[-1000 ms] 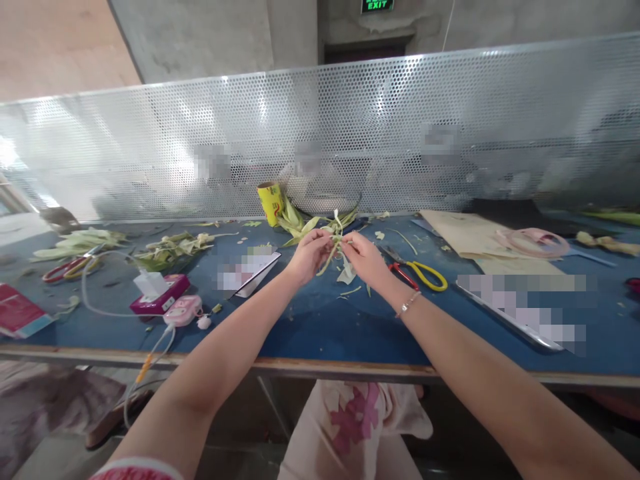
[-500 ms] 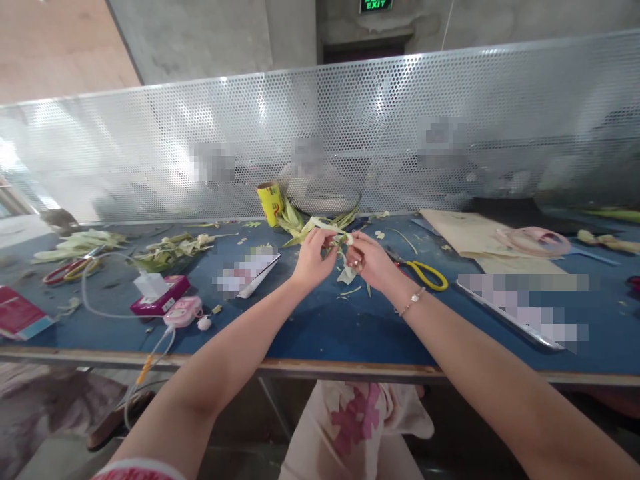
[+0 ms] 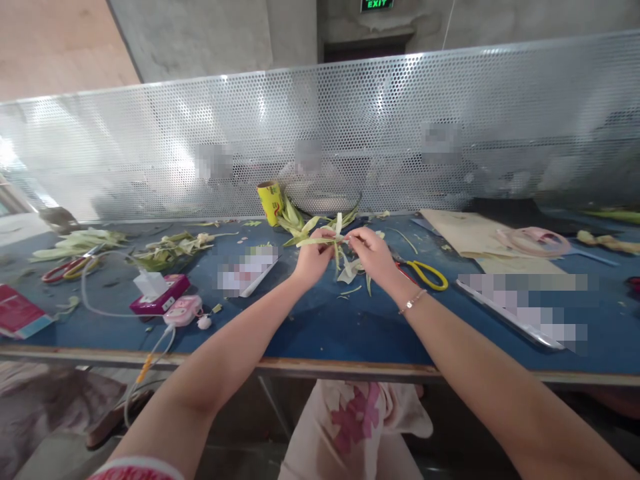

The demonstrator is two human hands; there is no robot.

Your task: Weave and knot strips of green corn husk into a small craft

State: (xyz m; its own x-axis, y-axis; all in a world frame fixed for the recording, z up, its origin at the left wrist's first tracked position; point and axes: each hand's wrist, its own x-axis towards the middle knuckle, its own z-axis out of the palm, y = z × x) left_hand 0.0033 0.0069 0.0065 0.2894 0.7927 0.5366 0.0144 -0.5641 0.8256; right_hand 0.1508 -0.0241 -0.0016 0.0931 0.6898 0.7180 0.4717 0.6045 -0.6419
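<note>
Gripping green leaf strips (image 3: 336, 243) with both hands: left hand (image 3: 311, 259) and right hand (image 3: 374, 256) pinching strips in closed fingertips, holding them above blue table (image 3: 320, 327), just beside yellow-handled scissors (image 3: 425, 273).

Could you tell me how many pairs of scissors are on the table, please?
2: one pair just right of the right hand, another pair at the far left beside a leaf pile. More could hide under leaves.

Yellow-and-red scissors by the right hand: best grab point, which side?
Probably the yellow handle loop, from above-right. The scissors lie flat on the table, loops facing right; blades run back-left behind the right hand, which pinches leaf strips with the left hand.
</note>
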